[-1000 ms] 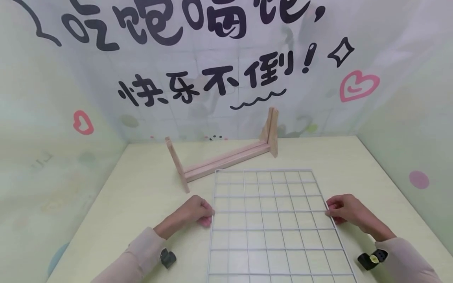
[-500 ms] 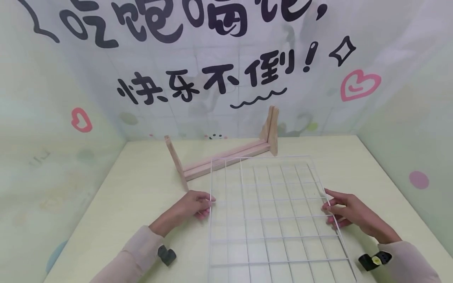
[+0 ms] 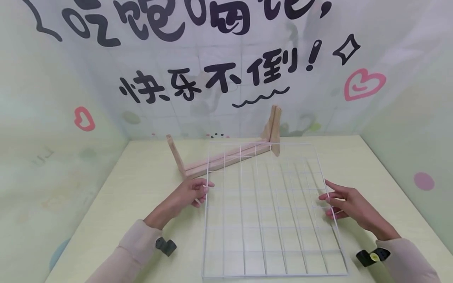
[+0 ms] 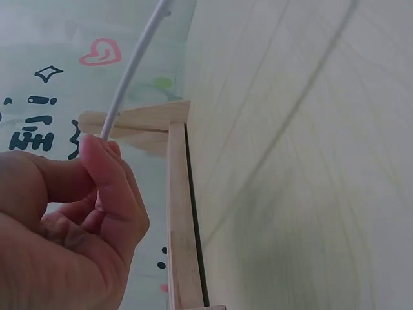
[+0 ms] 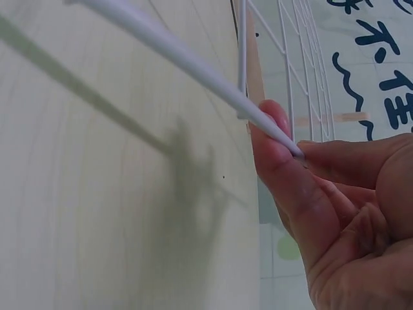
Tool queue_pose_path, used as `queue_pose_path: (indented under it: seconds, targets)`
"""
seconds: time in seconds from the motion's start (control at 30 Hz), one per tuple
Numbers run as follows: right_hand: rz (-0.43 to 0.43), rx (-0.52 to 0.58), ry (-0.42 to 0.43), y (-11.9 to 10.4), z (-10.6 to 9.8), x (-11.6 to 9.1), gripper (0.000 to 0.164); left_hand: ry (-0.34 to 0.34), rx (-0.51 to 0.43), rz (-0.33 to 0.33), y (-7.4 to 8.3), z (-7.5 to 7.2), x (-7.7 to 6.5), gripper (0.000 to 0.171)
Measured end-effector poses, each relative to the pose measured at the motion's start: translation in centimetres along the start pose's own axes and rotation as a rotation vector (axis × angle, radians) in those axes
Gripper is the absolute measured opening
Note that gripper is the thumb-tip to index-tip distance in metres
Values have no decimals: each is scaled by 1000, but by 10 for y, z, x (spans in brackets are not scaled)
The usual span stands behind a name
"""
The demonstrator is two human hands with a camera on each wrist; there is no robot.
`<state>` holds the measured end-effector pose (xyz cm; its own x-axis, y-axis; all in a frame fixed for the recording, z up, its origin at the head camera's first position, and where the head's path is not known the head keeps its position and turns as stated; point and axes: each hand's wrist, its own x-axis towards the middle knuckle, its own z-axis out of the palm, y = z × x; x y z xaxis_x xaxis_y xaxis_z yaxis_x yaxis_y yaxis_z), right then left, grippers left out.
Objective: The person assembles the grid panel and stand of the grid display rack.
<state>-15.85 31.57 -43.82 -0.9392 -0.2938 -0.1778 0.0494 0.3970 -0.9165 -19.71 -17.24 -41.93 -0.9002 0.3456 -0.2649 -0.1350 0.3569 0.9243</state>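
A white wire grid panel (image 3: 257, 208) is held up off the table between both hands, and its shadow falls on the tabletop. My left hand (image 3: 182, 198) pinches the panel's left side rod; in the left wrist view thumb and fingertips meet on that white rod (image 4: 133, 61). On the opposite side my right hand (image 3: 354, 208) pinches the right side rod (image 5: 213, 81) between thumb and finger. Behind the panel lies a wooden stand (image 3: 226, 159), a pink-toned double bar with an upright at each end. The panel's far edge overlaps the stand in the head view.
The pale wooden table (image 3: 120, 220) is bounded at the back by a sheet (image 3: 226, 47) printed with black characters and hearts. Side walls (image 3: 407, 129) rise at left and right. Black wrist-worn devices (image 3: 373, 256) sit at both sleeves.
The grid panel has risen off the table and moved away from me, its near edge now showing. Both hands have moved up and forward with it. The wooden stand stays in place.
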Motion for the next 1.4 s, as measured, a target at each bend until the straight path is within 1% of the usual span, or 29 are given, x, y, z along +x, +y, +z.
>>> queue_pose_path:
  seconds: [0.1, 0.2, 0.27, 0.33, 0.4, 0.53, 0.6, 0.67, 0.77, 0.9, 1.07, 1.13, 1.27, 1.4]
  targets:
    - [-28, -4, 11, -3, 1, 3, 66, 19, -10, -2, 4, 0, 1, 32]
    - [-51, -20, 20, -7, 1, 6, 68, 12, -46, -4, 8, 0, 1, 33]
    - [-61, -33, 33, -10, 1, 8, 68, 1, -91, -5, 10, 1, 2, 31]
    - [-69, -43, 49, -13, 1, 10, 69, -16, -156, -4, 12, 2, 2, 31]
    - [-75, -45, 64, -15, 2, 11, 69, -30, -227, 6, 14, 3, 3, 35]
    - [-91, -52, 83, -21, 5, 16, 71, -79, -355, 56, 20, 6, 3, 47]
    - [-100, -57, 93, -24, 7, 18, 71, -96, -399, 86, 24, 7, 3, 53]
    - [-117, -59, 110, -27, 8, 19, 71, -97, -429, 112, 28, 7, 3, 57]
    - [-144, -62, 139, -31, 9, 21, 71, -74, -475, 133, 34, 7, 2, 59]
    - [-185, -78, 171, -36, 8, 24, 71, -43, -526, 146, 39, 7, 2, 59]
    - [-233, -139, 236, -41, 9, 29, 71, -18, -562, 171, 41, 7, 6, 62]
    - [-252, -167, 262, -44, 9, 31, 71, 15, -574, 190, 42, 7, 8, 60]
    - [-301, -190, 317, -50, 10, 34, 71, 108, -581, 236, 41, 9, 10, 48]
    - [-366, -208, 377, -58, 9, 35, 71, 182, -573, 281, 44, 12, 10, 45]
